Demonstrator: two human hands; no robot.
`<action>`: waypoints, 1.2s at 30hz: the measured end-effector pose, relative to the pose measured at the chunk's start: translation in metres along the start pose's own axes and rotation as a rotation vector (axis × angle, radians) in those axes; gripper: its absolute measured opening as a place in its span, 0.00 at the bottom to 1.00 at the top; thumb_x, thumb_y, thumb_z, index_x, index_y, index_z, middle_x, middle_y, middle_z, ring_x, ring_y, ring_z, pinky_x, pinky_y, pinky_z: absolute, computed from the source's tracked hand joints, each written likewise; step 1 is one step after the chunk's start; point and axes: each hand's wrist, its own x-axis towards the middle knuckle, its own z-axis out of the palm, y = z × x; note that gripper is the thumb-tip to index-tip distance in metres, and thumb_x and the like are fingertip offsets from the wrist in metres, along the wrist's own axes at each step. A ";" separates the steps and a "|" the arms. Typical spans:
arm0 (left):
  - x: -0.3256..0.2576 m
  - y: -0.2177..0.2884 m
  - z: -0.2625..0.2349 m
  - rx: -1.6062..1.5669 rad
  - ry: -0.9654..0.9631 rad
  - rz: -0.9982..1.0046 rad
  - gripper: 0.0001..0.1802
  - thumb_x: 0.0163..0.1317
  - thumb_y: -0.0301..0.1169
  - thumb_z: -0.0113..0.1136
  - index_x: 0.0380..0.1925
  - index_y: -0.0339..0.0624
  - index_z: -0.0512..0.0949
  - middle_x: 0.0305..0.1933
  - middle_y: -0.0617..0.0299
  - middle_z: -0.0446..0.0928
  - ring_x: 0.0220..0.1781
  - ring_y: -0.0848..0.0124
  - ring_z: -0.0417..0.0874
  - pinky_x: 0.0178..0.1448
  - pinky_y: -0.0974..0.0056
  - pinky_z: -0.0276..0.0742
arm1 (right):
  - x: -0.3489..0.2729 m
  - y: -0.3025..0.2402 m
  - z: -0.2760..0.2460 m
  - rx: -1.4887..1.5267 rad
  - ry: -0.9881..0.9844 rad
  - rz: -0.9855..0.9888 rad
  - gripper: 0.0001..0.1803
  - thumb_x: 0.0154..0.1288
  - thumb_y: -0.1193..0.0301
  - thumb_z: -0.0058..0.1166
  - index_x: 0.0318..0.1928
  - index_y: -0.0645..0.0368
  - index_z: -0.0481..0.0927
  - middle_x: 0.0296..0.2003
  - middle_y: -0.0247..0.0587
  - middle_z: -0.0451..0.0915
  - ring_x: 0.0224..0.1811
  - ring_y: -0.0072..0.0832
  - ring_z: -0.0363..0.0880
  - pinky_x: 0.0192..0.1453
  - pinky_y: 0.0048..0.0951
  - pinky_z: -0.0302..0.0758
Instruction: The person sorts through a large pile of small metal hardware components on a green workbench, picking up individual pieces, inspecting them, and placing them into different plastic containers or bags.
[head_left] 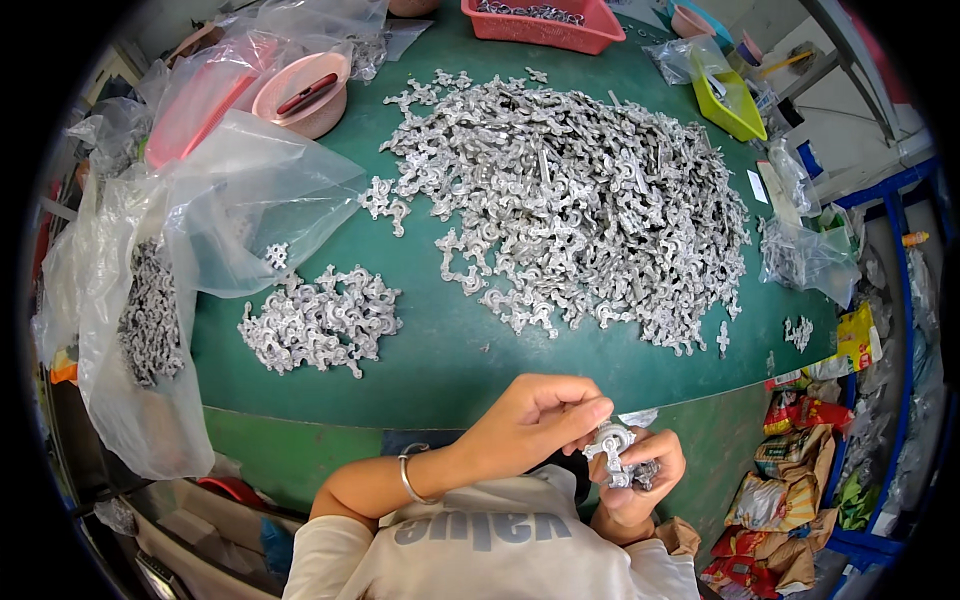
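Note:
Just past the table's front edge, my two hands meet around small silvery metal castings (611,446). My right hand (648,470) is closed around them; one with a round ring and short arms sticks out, and more grey metal shows by the fingers. My left hand (540,420), with a bangle at the wrist, is closed in a pinch at the upper edge of the ringed casting. A big heap of similar castings (580,210) covers the middle of the green table (440,370). A smaller pile (320,320) lies to its left.
A clear plastic bag (150,400) with grey castings hangs over the table's left edge. Behind it stands a pink bowl (330,110) holding a red-handled tool. A red tray (545,30) sits at the back, a yellow-green basket (728,105) at the right. Colourful packets (790,480) fill the right side.

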 end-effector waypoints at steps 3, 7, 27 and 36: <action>0.000 0.000 -0.001 0.012 -0.009 -0.010 0.13 0.64 0.31 0.48 0.24 0.34 0.73 0.23 0.68 0.70 0.24 0.83 0.68 0.28 0.76 0.65 | -0.001 -0.001 0.002 -0.009 -0.009 -0.006 0.22 0.39 0.70 0.71 0.32 0.62 0.71 0.22 0.43 0.77 0.25 0.26 0.77 0.35 0.30 0.74; 0.000 0.000 -0.001 0.002 -0.014 -0.005 0.13 0.64 0.31 0.48 0.24 0.34 0.73 0.23 0.67 0.70 0.24 0.83 0.68 0.28 0.75 0.65 | 0.000 -0.004 0.004 -0.027 -0.021 -0.022 0.22 0.43 0.67 0.69 0.33 0.62 0.70 0.22 0.43 0.76 0.25 0.27 0.76 0.33 0.29 0.73; 0.001 0.000 -0.002 0.022 -0.092 -0.011 0.12 0.64 0.28 0.46 0.23 0.33 0.70 0.21 0.70 0.65 0.23 0.86 0.60 0.25 0.76 0.56 | 0.001 -0.006 0.011 -0.046 -0.195 -0.050 0.20 0.42 0.75 0.69 0.31 0.64 0.68 0.22 0.46 0.77 0.24 0.28 0.77 0.26 0.26 0.72; 0.001 0.000 0.001 0.044 -0.086 0.018 0.12 0.64 0.29 0.46 0.24 0.33 0.71 0.22 0.70 0.66 0.24 0.86 0.60 0.25 0.76 0.56 | 0.002 -0.010 0.009 -0.124 -0.226 -0.060 0.18 0.42 0.75 0.69 0.28 0.62 0.69 0.23 0.47 0.77 0.23 0.27 0.77 0.26 0.25 0.73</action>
